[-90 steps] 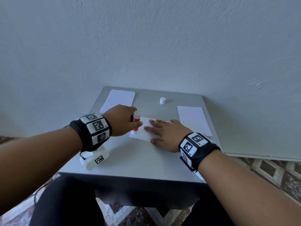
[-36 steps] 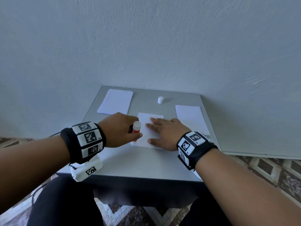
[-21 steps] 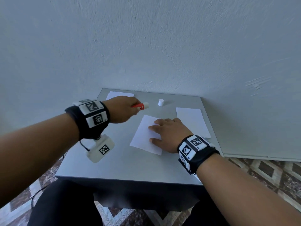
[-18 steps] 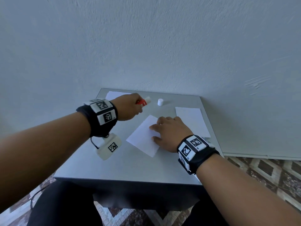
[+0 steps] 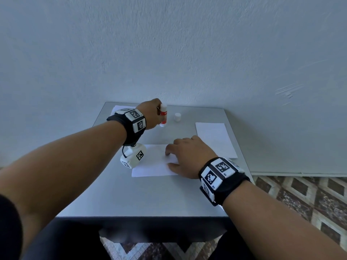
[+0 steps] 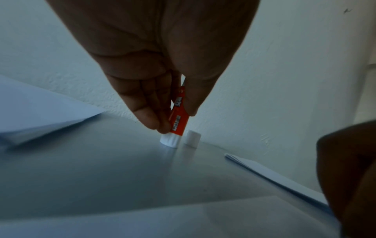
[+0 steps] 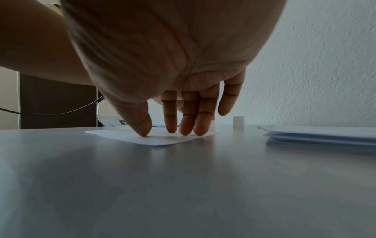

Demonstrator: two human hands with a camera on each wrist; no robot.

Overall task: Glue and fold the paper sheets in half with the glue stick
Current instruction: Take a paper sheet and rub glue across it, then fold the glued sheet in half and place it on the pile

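- Paper sheets lie in three places on the grey table (image 5: 131, 199): a far-left sheet (image 5: 117, 108) mostly hidden behind the left wrist, a middle sheet (image 5: 152, 164) near the front, and a right-hand stack (image 5: 216, 139) by the table's right edge.
- Left hand (image 5: 150, 114) reaches to the back of the table, its fingers and thumb pinched round the red body of the glue stick (image 5: 163, 115).
- In the left wrist view the glue stick (image 6: 177, 122) stands almost upright, its white ribbed end down, touching or just above the table; which, I cannot tell.
- A small white cap (image 5: 177, 117) stands on the table just to the right of the glue stick, apart from it.
- Right hand (image 5: 189, 157) rests on the right end of the middle sheet with fingers spread and fairly straight.
- In the right wrist view the thumb and three fingertips (image 7: 171, 127) press the sheet (image 7: 162, 140) flat against the table; the little finger is lifted clear of it.
- The right-hand stack (image 7: 317, 135) shows several layers at its edge.
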